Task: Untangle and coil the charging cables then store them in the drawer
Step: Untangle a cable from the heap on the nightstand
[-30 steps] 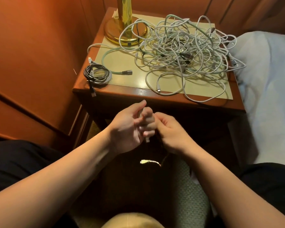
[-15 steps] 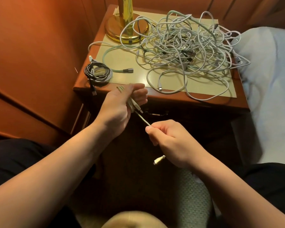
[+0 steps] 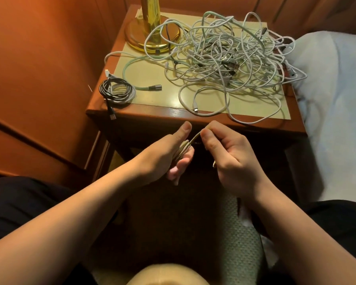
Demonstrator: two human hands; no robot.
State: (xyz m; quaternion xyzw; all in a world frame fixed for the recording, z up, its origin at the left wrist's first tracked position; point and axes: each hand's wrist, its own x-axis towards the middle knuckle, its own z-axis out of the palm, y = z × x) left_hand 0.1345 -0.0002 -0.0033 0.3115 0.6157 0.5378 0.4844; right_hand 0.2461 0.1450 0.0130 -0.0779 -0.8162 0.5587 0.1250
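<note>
Nearest, in front of the nightstand: left hand [image 3: 164, 159] holding a small pale coil [image 3: 182, 149] of cable, thumb raised above it, fingers curled beneath with the loops across them. Right hand [image 3: 232, 159] pinching the free run of that same cable between thumb and forefinger, just beside the coil, strand taut between the two hands. Small pale end visible below the right palm; cannot tell whether a plug. Judged: winding of this one cable under way, only a short tail left to wrap.

On the tabletop [image 3: 150, 95], front left corner: one finished dark coil [image 3: 117, 92], its plug hanging over the edge. Looks coiled but not yet stored.

Further back, centre to right: large tangle [image 3: 224, 64] of white and pale green cables, many loops interlaced, a few strands draped over the brass lamp base [image 3: 152, 38] at rear left and some trailing toward the bedding [image 3: 333, 112] on the right. Bulk of the work still ahead.

Containers: no open drawer seen. Nightstand front in shadow behind the hands; drawer state not discernible. Nothing visibly stored.
</note>
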